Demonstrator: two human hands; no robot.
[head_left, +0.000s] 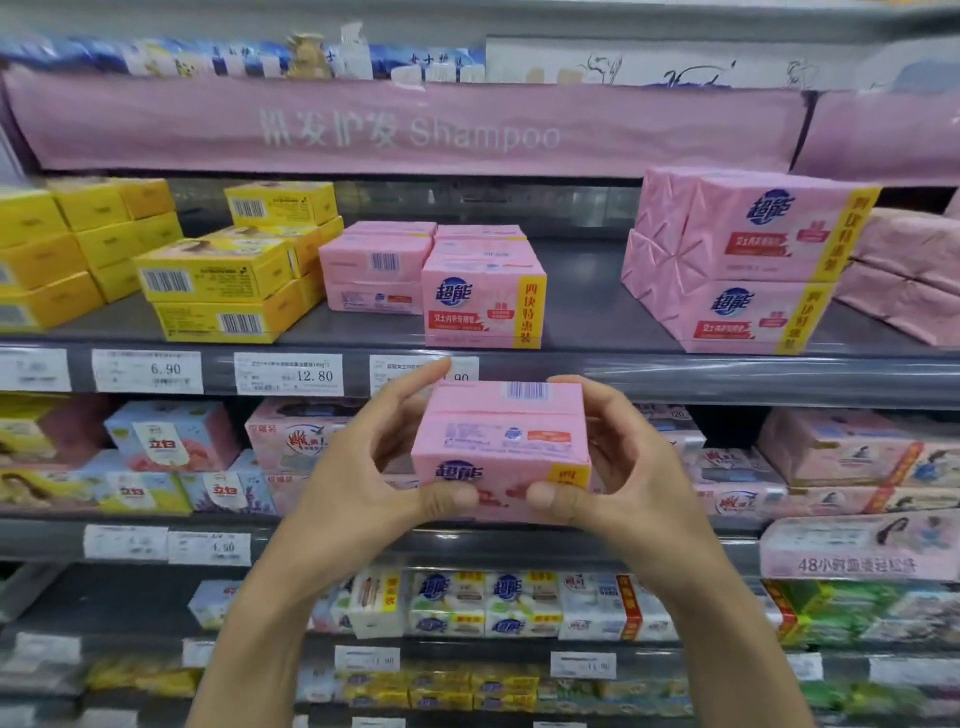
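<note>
Gripping 1 pink soap pack (501, 436) (barcode up) between left hand (358, 467) and right hand (628, 467), fingers curled round its ends, just before the front edge of the shelf (727, 376).

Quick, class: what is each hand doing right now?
Left hand: grips the pink soap pack.
Right hand: grips the same pack.
</note>
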